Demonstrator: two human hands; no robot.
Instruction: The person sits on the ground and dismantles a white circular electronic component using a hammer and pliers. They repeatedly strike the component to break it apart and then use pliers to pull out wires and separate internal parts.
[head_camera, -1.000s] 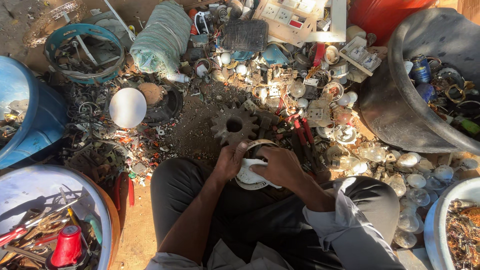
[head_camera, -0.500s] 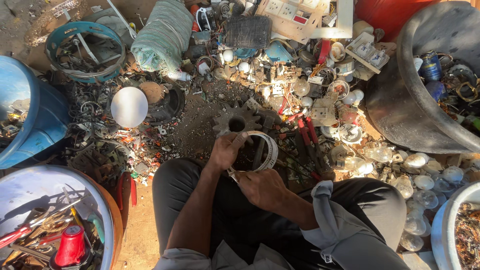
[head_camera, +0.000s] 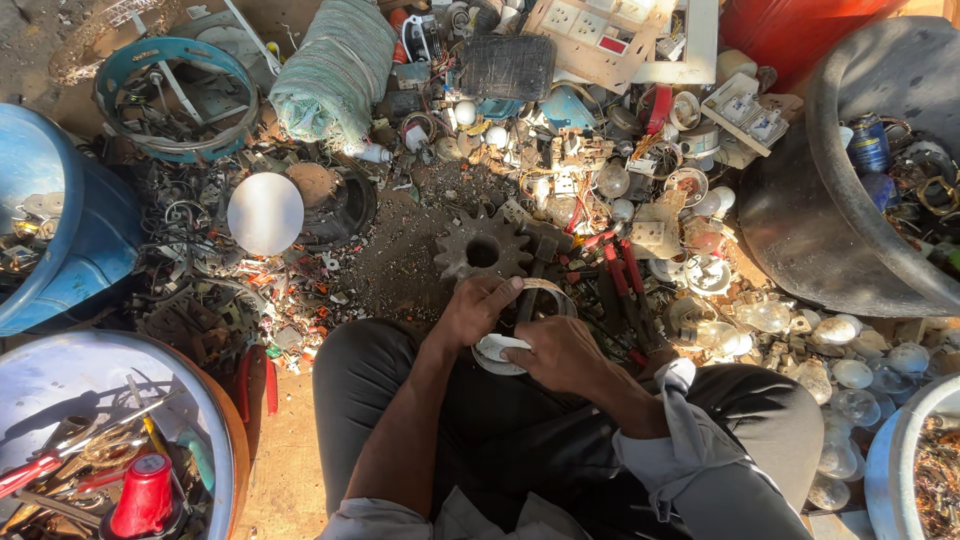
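From the head camera we look down on a person seated on the ground, knees apart, amid scrap. Our left hand curls its fingers over a thin metal ring, gripping it at the near-left side. Our right hand is closed around a white lamp base, which sits just below the ring, between the two hands and above the lap. Whether the ring and the white part are joined we cannot tell.

Just beyond the left hand a rusty toothed gear lies flat on the dirt, almost touching the fingertips. Beside it to the right lies a tool with red handles. Further right, clear glass bulbs are heaped near a large black tub at the right edge of the ground.

Toward the left, a white round disc rests against a dark tyre-like ring. A blue barrel stands at the left edge, and a blue-rimmed hoop holding metal scraps lies at the far-left corner. At the near-left corner a round basin holds tools and a red cap. A green woven sack lies at the far edge.
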